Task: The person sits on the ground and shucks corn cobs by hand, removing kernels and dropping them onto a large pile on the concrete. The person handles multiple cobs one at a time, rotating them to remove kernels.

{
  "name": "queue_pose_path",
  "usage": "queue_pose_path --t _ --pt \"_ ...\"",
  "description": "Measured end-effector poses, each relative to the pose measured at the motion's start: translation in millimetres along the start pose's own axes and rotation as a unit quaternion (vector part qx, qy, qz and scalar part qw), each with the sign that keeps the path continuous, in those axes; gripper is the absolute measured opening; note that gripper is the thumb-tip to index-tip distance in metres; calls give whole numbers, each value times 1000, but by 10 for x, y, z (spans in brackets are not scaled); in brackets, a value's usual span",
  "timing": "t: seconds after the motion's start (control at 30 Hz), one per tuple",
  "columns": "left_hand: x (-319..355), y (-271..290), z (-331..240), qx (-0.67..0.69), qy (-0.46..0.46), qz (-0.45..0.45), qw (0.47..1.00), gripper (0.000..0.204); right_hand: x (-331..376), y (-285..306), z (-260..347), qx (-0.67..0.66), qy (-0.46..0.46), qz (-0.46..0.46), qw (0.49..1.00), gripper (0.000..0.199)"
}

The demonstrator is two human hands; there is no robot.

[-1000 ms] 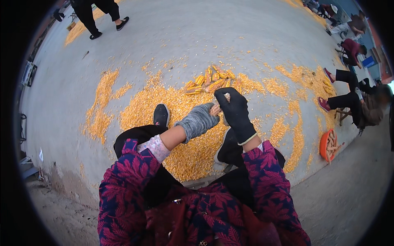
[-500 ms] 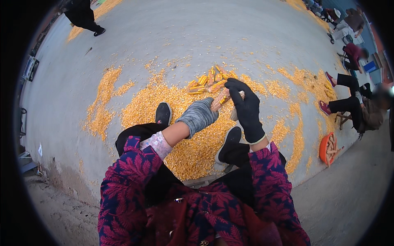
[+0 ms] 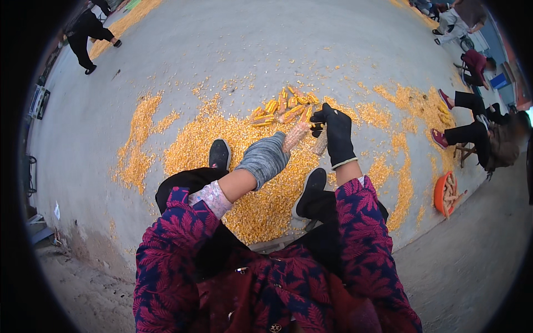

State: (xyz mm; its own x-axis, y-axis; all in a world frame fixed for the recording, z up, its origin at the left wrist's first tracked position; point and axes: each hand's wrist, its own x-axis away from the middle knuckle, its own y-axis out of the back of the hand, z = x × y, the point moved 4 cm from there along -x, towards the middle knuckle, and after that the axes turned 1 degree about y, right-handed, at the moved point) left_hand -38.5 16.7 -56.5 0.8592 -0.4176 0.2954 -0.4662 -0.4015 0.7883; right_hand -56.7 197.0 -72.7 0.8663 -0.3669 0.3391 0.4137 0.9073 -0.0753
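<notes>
My left hand [image 3: 262, 160], in a grey knitted glove, is closed around the lower end of a corn cob [image 3: 296, 136]. Most of that cob is stripped to its pinkish core, with some yellow left toward its far tip. Over on the right, my right hand [image 3: 338, 136] wears a black glove, its fingers curled in beside the cob. A second, bare greyish cob [image 3: 320, 146] sticks out beneath its palm, gripped by that hand. Just beyond both hands lies a small heap of partly stripped corn cobs [image 3: 271, 106]. Loose yellow kernels [image 3: 250, 213] are piled between my feet.
More kernels [image 3: 136, 139] are strewn over the concrete floor [image 3: 239, 39]. An orange basket [image 3: 440, 195] of bare cobs stands at the right. Seated people [image 3: 472, 130] line the right side; another person [image 3: 83, 36] is on foot at the far left.
My right hand has turned and its fingers have curled in, baring more of the left hand's cob. The cob under the right palm now shows more. The far-left person has come further into view.
</notes>
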Motion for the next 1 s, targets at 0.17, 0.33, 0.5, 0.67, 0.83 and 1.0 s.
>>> queue_pose_path --t 0.17,0.33,0.5,0.67,0.83,1.0 --pt "16 46 -54 5 2 2 1000 36 247 -60 143 91 -1 75 993 26" --pt "-49 -28 61 70 -14 -9 997 39 304 -140 33 -45 20 145 988 16" --pt "-48 -52 94 168 -16 24 985 39 276 -124 41 -109 -8 176 978 13" --pt "133 51 -24 436 40 186 880 32 310 -123 155 -101 33 200 974 12" --pt "262 174 -186 615 49 279 736 26 377 -102 255 -155 59 218 962 17" --pt "43 153 -184 570 42 178 801 25 431 -92 344 -39 102 142 984 28"
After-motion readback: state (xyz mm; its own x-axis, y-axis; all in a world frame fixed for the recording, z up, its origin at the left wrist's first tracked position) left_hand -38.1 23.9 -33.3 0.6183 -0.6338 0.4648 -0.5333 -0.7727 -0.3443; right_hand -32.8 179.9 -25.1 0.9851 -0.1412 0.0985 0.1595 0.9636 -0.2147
